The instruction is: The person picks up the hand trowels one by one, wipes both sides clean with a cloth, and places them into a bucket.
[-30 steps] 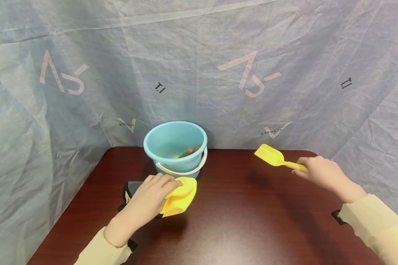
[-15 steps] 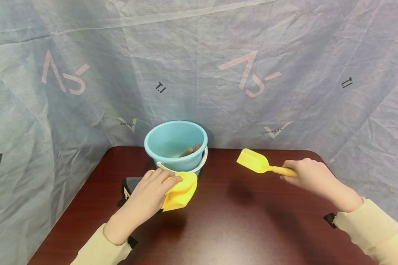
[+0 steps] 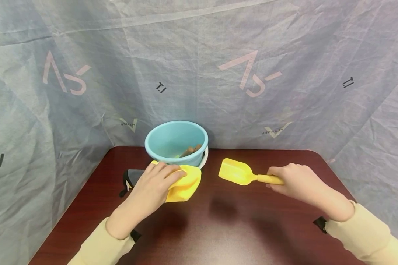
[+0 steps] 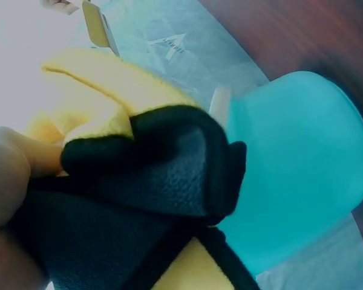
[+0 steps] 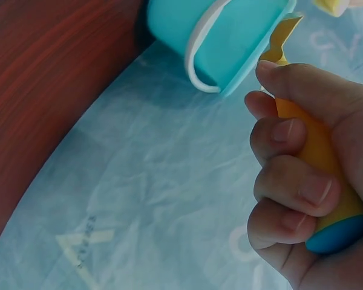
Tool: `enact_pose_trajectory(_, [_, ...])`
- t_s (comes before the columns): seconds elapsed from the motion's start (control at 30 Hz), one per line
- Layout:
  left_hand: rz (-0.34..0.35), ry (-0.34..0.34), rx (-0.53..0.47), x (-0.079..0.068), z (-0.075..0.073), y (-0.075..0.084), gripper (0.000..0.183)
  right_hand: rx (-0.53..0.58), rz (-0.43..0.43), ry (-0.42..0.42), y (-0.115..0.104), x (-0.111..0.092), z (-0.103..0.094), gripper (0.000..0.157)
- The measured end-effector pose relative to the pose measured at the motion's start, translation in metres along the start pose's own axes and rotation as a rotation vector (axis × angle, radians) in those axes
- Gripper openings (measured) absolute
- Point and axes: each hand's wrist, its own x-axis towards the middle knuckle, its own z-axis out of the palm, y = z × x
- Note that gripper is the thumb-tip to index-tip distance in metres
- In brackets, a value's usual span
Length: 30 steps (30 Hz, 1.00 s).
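Note:
My left hand [image 3: 157,182] grips a soft folded yellow and black fabric piece [image 3: 187,182], held above the table in front of the bucket. In the left wrist view, that fabric piece [image 4: 151,163] shows black edging and a dark smooth panel; its full shape is hidden by folds and fingers. On the right, my right hand [image 3: 293,182] holds a yellow hand shovel [image 3: 237,172] by its handle, the blade pointing left over the table. Fingers wrap the handle in the right wrist view, where the shovel's blue end cap [image 5: 339,234] shows below the palm.
A light blue bucket [image 3: 177,160] with a white handle [image 3: 203,158] stands at the back of the dark red-brown table [image 3: 219,235]. Inside it lie brown pieces [image 3: 189,151] that look like wooden handles. Grey printed cloth [image 3: 199,73] hangs behind and at both sides.
My right hand has carried the hand shovel left and nearer to me. My left hand has lifted the fabric piece slightly, so it overlaps the bucket's front more.

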Motion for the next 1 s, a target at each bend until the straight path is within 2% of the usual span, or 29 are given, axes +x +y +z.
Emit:
enact_pose_trajectory(0.33, [0.033,0.074,0.004,0.008,-0.001,-0.002,0.046,-0.006,-0.110,0.010,-0.025,0.004,-0.002,0.027])
enact_pose_trajectory(0.53, [0.074,0.133,0.020,0.017,-0.002,0.002,0.045,0.025,-0.149,0.003,-0.035,0.006,-0.001,0.027])
enact_pose_trajectory(0.77, [0.119,0.145,0.031,0.029,-0.005,0.011,0.040,0.062,-0.214,-0.005,-0.043,0.009,0.002,0.026])
enact_pose_trajectory(1.0, [0.197,0.151,0.075,0.039,-0.004,0.024,0.038,0.089,-0.272,0.013,-0.051,0.013,0.006,0.026])
